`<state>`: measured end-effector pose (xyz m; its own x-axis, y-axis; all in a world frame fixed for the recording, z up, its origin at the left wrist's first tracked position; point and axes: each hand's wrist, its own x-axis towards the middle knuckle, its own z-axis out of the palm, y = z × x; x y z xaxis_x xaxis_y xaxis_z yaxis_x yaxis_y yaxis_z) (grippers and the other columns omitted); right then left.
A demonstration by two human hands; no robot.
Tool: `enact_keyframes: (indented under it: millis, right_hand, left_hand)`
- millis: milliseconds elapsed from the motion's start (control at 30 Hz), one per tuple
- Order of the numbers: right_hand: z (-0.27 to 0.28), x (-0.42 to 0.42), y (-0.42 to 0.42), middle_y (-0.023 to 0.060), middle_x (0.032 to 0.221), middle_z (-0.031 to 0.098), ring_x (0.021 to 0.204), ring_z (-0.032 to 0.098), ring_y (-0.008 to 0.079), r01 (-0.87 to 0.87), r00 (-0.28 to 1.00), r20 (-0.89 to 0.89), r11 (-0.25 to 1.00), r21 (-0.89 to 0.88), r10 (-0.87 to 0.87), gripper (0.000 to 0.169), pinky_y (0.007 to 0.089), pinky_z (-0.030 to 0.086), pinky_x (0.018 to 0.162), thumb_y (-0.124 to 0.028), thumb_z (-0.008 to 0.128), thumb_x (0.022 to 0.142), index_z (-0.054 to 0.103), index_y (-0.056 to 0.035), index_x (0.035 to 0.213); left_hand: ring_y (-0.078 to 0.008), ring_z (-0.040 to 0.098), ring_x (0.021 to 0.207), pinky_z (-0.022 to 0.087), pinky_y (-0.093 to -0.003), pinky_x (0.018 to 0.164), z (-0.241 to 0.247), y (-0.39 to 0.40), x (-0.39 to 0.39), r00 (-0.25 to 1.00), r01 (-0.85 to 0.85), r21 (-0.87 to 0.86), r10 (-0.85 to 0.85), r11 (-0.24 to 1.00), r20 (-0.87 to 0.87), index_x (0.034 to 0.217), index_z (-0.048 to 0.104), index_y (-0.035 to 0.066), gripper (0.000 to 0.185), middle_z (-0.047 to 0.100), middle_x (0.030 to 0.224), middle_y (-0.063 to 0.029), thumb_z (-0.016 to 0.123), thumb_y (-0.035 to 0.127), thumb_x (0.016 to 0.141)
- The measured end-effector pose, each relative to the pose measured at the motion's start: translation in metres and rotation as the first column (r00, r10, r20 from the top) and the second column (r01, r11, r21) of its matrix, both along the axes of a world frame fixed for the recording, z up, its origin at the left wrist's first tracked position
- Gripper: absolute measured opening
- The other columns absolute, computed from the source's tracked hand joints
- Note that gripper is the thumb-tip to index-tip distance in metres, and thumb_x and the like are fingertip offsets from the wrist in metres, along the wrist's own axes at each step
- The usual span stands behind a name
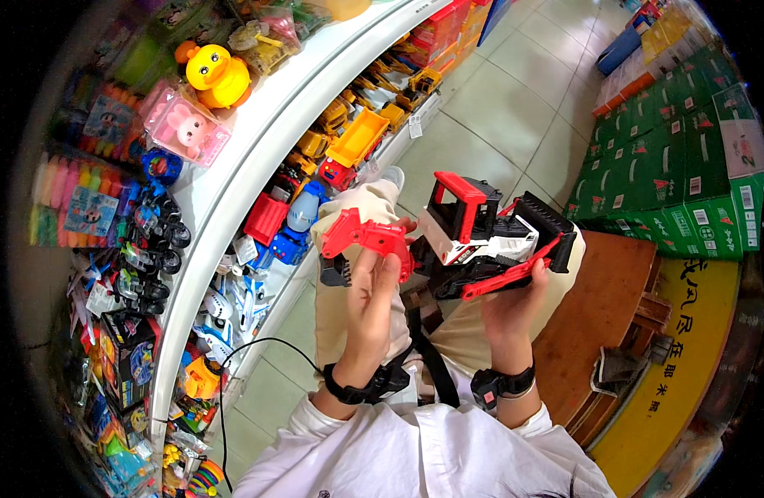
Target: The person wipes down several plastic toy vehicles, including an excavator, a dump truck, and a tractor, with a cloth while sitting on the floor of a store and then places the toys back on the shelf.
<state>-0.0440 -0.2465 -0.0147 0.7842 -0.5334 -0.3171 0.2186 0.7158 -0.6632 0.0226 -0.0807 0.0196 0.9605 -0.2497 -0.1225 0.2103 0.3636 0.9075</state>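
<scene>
Above my lap I hold a toy excavator (475, 239) with a white and red cab, black tracks and a black blade at one end. My left hand (372, 280) grips its red plastic boom arm (372, 236), thumb on the near side and fingertips showing beyond it. At the arm's tip hangs a dark grey toothed bucket (336, 271). My right hand (516, 302) supports the other end from below, with the thumb against the red side bar (506, 274) near the black blade (547, 224). Most of the right fingers are hidden under the toy.
White shelves (232, 168) curve along the left, bearing a yellow duck toy (219, 75) and packaged toys. Toy trucks, including a yellow dump truck (357, 140), fill the lower shelf. Green cartons (656, 162) are stacked at right by a brown wooden board (596, 311). A black cable (257, 340) reaches my left wrist.
</scene>
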Motion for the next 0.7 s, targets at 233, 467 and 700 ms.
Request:
enact_keyframes:
  millis: [233, 467, 700]
  right_hand:
    - [0.005, -0.001, -0.010, 0.0037, 0.125, 0.062, 0.114, 0.060, 0.0221, 0.046, 0.999, -0.014, 0.998, -0.039, -0.047, 0.054, 0.0405, 0.046, 0.100, -0.041, 0.062, 0.090, 0.053, -0.0095, 0.132]
    - [-0.005, -0.004, -0.017, 0.0024, 0.131, 0.058, 0.119, 0.057, 0.0220, 0.004, 1.000, 0.025, 0.999, -0.043, -0.003, 0.051, 0.0415, 0.047, 0.099, -0.039, 0.058, 0.093, 0.050, -0.0124, 0.135]
    - [0.003, 0.000, -0.017, 0.0043, 0.125, 0.062, 0.114, 0.060, 0.0221, 0.066, 0.996, -0.045, 0.991, -0.120, -0.072, 0.055, 0.0400, 0.045, 0.099, -0.042, 0.060, 0.090, 0.053, -0.0087, 0.132]
  left_hand:
    - [-0.0154, 0.060, 0.106, 0.048, -0.0324, 0.093, -0.015, 0.018, 0.002, 0.994, -0.102, 0.022, 0.103, 0.995, -0.024, 0.135, 0.048, 0.000, 0.043, 0.060, 0.121, -0.0087, 0.061, 0.014, 0.097]
    - [-0.0126, 0.060, 0.091, 0.050, -0.0259, 0.080, -0.007, 0.027, 0.006, 0.987, -0.124, 0.119, 0.110, 0.985, 0.119, 0.134, 0.047, -0.001, 0.047, 0.061, 0.111, -0.0082, 0.066, 0.007, 0.091]
    - [-0.0109, 0.057, 0.089, 0.047, -0.0238, 0.079, -0.008, 0.037, 0.007, 0.998, -0.004, 0.168, -0.006, 0.986, 0.058, 0.136, 0.047, -0.003, 0.049, 0.059, 0.108, -0.0065, 0.065, 0.006, 0.091]
